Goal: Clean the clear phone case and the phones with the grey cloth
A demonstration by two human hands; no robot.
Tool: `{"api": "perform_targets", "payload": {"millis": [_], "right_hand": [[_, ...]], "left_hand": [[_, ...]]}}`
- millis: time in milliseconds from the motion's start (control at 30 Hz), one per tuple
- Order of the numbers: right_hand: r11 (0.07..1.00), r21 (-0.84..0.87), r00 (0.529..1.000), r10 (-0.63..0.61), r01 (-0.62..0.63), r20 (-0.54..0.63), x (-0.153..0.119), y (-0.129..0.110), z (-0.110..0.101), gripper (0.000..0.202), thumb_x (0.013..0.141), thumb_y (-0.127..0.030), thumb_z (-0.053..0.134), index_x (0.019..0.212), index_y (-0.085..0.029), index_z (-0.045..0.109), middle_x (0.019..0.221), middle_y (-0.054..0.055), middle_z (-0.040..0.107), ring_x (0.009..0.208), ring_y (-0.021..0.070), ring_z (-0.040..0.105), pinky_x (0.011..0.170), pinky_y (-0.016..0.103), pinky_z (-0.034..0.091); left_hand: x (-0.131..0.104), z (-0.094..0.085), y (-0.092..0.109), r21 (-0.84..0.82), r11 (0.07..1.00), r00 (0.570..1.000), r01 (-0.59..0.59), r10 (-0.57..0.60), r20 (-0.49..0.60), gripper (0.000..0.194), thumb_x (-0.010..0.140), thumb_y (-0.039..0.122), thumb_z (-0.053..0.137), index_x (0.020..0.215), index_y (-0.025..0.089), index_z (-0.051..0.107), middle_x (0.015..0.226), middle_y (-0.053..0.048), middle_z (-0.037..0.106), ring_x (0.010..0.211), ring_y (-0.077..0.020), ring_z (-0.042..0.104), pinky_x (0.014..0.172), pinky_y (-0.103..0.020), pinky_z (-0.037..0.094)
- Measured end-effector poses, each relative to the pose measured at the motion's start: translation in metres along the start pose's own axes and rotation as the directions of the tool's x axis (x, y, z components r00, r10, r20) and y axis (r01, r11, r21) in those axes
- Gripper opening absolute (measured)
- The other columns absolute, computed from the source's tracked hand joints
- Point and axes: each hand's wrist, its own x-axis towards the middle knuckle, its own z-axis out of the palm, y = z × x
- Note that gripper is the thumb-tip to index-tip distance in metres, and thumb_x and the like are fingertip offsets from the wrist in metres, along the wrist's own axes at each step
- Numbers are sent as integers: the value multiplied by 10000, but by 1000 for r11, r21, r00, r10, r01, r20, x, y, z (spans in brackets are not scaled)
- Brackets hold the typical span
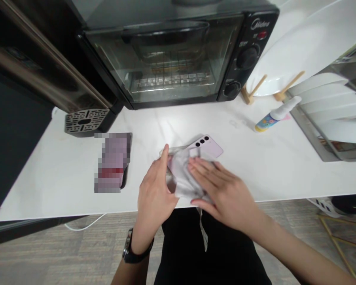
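Note:
A lilac phone [214, 147] lies back up on the white counter, its several camera lenses in a row at the far right end. A grey-white cloth [184, 174], smeared by motion, covers much of its back. My right hand [225, 190] presses the cloth onto the phone with its fingers together, the thumb at the cloth's near edge. At the phone's left end, my left hand [156, 190] is curled against the edge, index finger pointing up; its other fingers are mostly hidden. A clear strip shows along the phone's far edge; I cannot tell what it is.
Left on the counter [273, 174] lies a second phone [114, 162], partly pixelated, near a drip tray [86, 120]. A toaster oven [178, 63] stands behind. To the right are a small spray bottle [273, 118], a plate on a wooden stand [284, 85] and a dish rack [320, 152].

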Motion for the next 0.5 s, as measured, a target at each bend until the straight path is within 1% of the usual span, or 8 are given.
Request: {"api": "perform_targets", "payload": {"millis": [100,133,200,300,333,400,467,500], "right_hand": [[978,-83,978,183,-192,-106,6,13,3,800,1081,-574,509,1677,-59,370,1701,233,425,1593,395,431,1277,665,415],[977,-82,975,188,-197,-115,10,12,6,831,1073,-589,517,1680,-44,358,1711,249,399,1606,406,405,1291,674,386],[995,-38,993,94,-96,-66,16,2,12,879,1055,-631,529,1662,-15,376,1724,249,373,1629,387,367,1323,638,356],[996,25,996,-81,80,41,9,-10,11,890,1045,-698,494,1636,-37,430,1728,182,400,1632,313,382,1308,543,433],[997,12,996,-75,74,45,4,-10,9,883,1048,-704,479,1649,-60,418,1725,166,409,1625,305,397,1289,541,462],[997,-63,999,43,-43,-4,-1,-2,5,866,1061,-679,472,1688,-92,356,1723,171,408,1610,333,419,1269,595,470],[983,-118,988,133,-142,-77,3,4,5,873,1063,-655,490,1693,-69,338,1723,212,389,1607,388,409,1281,662,417],[985,-115,988,122,-132,-91,8,4,7,891,1055,-669,498,1674,-42,365,1721,230,385,1609,402,399,1294,667,391]], "left_hand": [[1,0,1,-5,1000,1000,-18,18,7,1019,918,382,762,1747,267,179,1414,-106,695,1292,-316,677,1092,-446,573],[1,0,1,-6,1000,1000,-29,29,4,1019,923,402,764,1746,262,180,1417,-112,693,1294,-319,674,1095,-449,572],[1,-1,-1,-11,998,998,-56,56,7,1005,930,384,750,1747,248,180,1442,-129,680,1301,-321,669,1101,-453,568],[0,-1,-2,-5,998,998,-61,61,7,995,920,311,725,1749,234,180,1478,-142,658,1318,-323,658,1118,-460,557],[0,-1,-2,-5,999,999,-53,53,8,1005,917,314,732,1751,231,176,1478,-142,658,1323,-325,655,1127,-463,551],[0,0,-2,-9,999,999,-44,44,5,1029,918,368,762,1751,233,173,1452,-138,671,1318,-328,655,1138,-470,542],[0,0,-2,-15,999,999,-46,47,1,1038,927,424,773,1751,240,169,1428,-137,682,1313,-331,656,1139,-474,539],[0,0,-2,-17,998,999,-54,54,-2,1026,937,428,763,1751,239,168,1424,-138,684,1308,-330,660,1133,-472,542]]}}
